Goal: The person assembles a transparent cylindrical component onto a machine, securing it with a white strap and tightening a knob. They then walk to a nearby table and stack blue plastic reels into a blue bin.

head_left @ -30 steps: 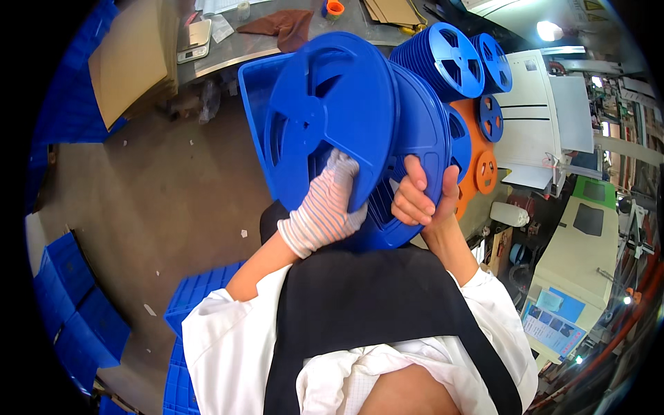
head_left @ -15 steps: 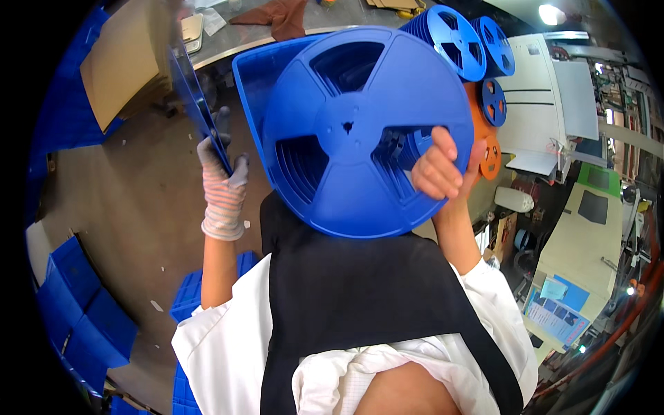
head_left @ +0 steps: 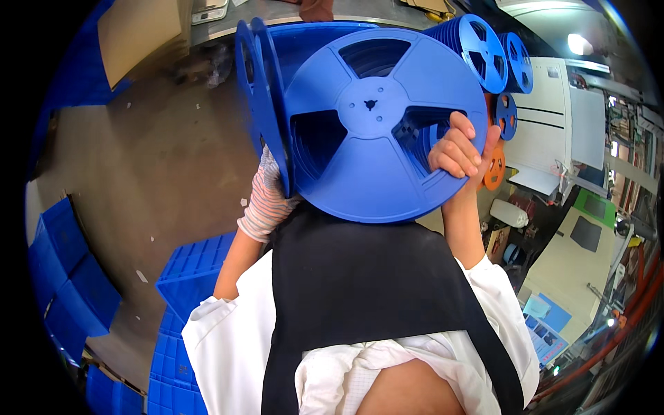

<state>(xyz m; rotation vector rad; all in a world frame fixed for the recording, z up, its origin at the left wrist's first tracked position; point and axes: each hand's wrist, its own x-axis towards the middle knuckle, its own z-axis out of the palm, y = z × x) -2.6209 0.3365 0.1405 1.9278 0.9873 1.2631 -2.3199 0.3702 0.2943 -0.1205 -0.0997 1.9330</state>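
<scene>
A stack of blue plastic reels (head_left: 377, 169) with three cut-out windows stands in front of my chest, its flat face toward me. My bare right hand (head_left: 456, 151) grips the right rim, fingers over the front at a window. My left hand (head_left: 268, 198), in a striped knit glove, holds another blue reel (head_left: 273, 97) by its lower edge. This reel is seen nearly edge-on, close against the stack's left side; whether they touch I cannot tell. Part of the gloved fingers is hidden behind it. Behind the stack shows the rim of a blue bin (head_left: 315, 28).
More blue reels (head_left: 484, 54) stand in rows at the back right, with an orange reel (head_left: 494, 168) nearer. Cardboard sheets (head_left: 138, 38) rise at the far left. Blue crates (head_left: 194, 270) stand by my left elbow, others (head_left: 76, 270) farther left. A pale machine (head_left: 577, 256) is at right.
My left hand has moved right with its reel, from out over the floor to the stack's left side. The right hand keeps its grip; the view has shifted slightly.
</scene>
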